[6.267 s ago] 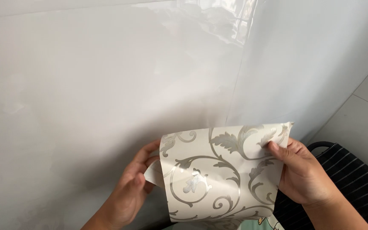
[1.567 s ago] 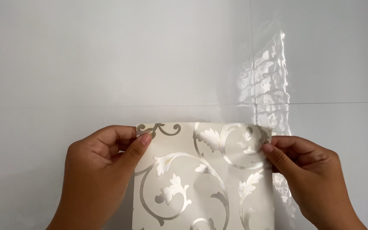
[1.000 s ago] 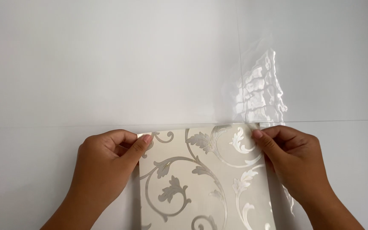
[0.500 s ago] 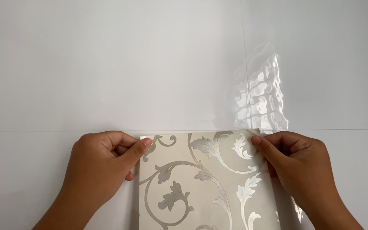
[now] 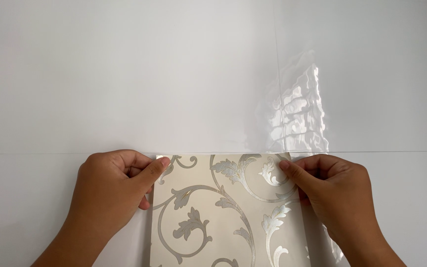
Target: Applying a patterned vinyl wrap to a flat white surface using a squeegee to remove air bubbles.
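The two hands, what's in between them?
In the head view, the cream sheet with silver leafy scrolls spans the gap between the left hand and right hand, each pinching a top corner.

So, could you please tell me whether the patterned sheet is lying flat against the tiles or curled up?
Flat. The patterned sheet lies spread on the white tiled wall, its top edge along the grout line, left hand and right hand pressing its upper corners.

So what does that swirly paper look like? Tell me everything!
The paper is a cream sheet with shiny silver-grey vines and leaves curling across it. It lies flat against the glossy white wall, its straight top edge lined up with a thin horizontal seam. The left hand pinches its top left corner, and the right hand pinches its top right corner. Its lower part runs out of view.
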